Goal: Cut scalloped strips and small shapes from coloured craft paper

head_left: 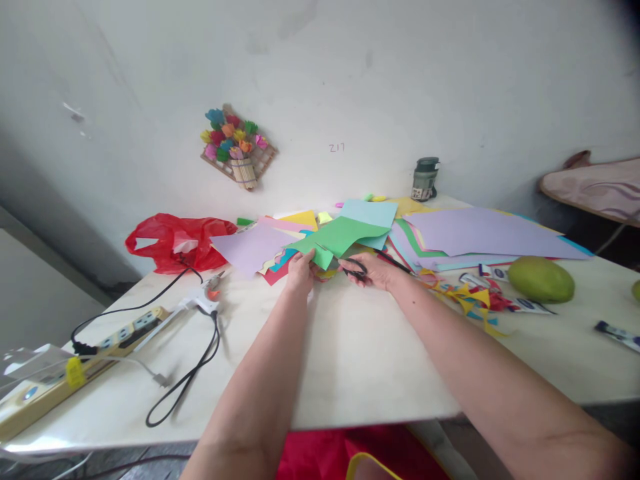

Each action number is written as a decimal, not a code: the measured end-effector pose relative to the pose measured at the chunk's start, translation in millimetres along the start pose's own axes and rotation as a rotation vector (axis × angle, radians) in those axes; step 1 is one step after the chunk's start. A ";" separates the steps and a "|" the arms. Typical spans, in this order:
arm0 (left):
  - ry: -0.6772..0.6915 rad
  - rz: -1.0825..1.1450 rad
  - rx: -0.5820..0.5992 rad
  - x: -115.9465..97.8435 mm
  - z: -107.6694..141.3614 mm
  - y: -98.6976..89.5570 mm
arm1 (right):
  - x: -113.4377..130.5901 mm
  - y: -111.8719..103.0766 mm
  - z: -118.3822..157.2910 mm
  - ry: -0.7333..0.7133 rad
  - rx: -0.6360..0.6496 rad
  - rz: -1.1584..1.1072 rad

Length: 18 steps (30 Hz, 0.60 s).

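A green sheet of paper [347, 235] is held up over the coloured papers at the middle of the table. My left hand [301, 270] pinches its lower left part near a cut strip. In my right hand [369, 271] is a pair of black-handled scissors [355, 268], its blades reaching into the green sheet from the right. Behind the green sheet lies a light blue sheet [370, 213]. A lilac sheet [253, 245] and a red piece [276, 275] lie left of my left hand.
On the left are a red plastic bag [170, 233], a white glue gun [203, 297] with its cord, and a power strip [120, 340]. To the right are stacked papers [480, 230], paper scraps [467, 297], glue tubes and a green fruit [541, 280]. A dark bottle [425, 180] stands by the wall.
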<state>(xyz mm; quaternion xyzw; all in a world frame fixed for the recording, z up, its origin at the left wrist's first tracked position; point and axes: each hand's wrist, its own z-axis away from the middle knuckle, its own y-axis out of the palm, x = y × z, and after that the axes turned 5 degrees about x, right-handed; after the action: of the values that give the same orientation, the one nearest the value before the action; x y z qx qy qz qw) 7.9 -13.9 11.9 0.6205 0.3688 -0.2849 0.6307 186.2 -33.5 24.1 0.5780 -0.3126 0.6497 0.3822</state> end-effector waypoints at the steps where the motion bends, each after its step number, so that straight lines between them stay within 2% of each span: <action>1: 0.004 0.000 0.005 0.5 -0.3 -0.4 | 1.0 1.0 1.1 0.003 -0.004 -0.004; 18: -0.006 -0.002 -0.010 -3.2 4.9 5.5 | 2.1 6.9 1.1 -0.043 -0.048 -0.056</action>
<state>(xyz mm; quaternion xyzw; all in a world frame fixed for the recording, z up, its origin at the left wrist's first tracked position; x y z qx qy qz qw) 11.2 -18.7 17.5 0.6163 0.3689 -0.2854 0.6345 180.8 -37.7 26.6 0.5911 -0.3202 0.6184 0.4070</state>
